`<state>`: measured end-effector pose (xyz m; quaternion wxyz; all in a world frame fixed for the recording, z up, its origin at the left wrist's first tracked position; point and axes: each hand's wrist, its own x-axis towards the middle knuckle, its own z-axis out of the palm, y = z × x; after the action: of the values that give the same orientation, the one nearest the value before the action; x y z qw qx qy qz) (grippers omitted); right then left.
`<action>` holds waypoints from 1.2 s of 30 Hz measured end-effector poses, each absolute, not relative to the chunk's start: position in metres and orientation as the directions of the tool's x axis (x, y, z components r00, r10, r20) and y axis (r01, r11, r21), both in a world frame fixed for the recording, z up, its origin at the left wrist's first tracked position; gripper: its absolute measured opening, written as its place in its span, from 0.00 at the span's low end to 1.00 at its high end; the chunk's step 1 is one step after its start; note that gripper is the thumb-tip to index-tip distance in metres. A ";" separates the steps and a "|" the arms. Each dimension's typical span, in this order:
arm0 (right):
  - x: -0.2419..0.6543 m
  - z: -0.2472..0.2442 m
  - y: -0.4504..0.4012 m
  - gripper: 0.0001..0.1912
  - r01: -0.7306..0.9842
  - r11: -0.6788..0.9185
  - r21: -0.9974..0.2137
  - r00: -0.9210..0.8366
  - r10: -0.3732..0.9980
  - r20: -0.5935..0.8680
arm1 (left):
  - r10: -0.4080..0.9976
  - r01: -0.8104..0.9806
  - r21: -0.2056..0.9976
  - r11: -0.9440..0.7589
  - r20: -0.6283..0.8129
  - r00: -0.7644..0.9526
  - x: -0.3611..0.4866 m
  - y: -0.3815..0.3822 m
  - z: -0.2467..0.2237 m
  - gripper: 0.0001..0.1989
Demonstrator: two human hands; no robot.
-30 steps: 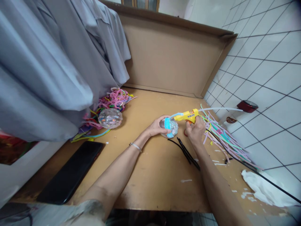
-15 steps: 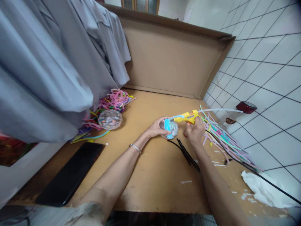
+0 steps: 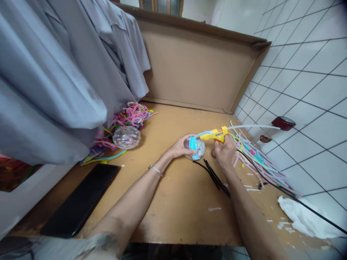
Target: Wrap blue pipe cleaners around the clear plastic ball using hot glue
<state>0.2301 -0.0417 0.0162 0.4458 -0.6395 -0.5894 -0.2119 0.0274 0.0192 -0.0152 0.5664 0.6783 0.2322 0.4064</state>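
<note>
My left hand (image 3: 179, 147) is closed around a clear round container (image 3: 200, 148) with pale bits showing through its wall. Blue pipe cleaner (image 3: 193, 145) runs in bands around it, and a loose end sticks out to the right beside the nozzle. In my right hand (image 3: 227, 148) is a yellow glue gun (image 3: 215, 134), its nozzle at the upper edge of the blue bands. Whether the tip touches them I cannot tell. A long translucent glue stick (image 3: 255, 126) juts from the gun's back. Black pipe cleaners (image 3: 213, 175) lie on the table between my forearms.
Another clear round container (image 3: 127, 137) sits left by a heap of colourful pipe cleaners (image 3: 134, 115). A black phone (image 3: 81, 200) lies front left. On the right are pastel pipe cleaners (image 3: 260, 159), a black cord (image 3: 287, 195) and white tissue (image 3: 300, 218). Grey clothes (image 3: 67, 72) hang at left.
</note>
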 end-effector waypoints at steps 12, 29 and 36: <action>0.231 0.017 -0.042 0.09 0.943 0.093 -0.321 0.216 0.561 0.799 | 0.780 -0.143 0.962 -0.234 0.273 0.563 0.028 0.020 -0.016 0.40; 0.232 0.018 -0.043 0.08 0.939 0.094 -0.330 0.220 0.572 0.790 | 0.791 -0.118 0.965 -0.235 0.260 0.554 0.027 0.020 -0.016 0.41; 0.231 0.019 -0.043 0.07 0.936 0.094 -0.339 0.224 0.585 0.780 | 0.791 -0.131 0.966 -0.222 0.257 0.555 0.027 0.020 -0.017 0.41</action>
<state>0.2314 -0.0430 0.0188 0.4449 -0.6434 -0.5909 -0.1972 0.0275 0.0195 -0.0166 0.5732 0.6702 0.2462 0.4021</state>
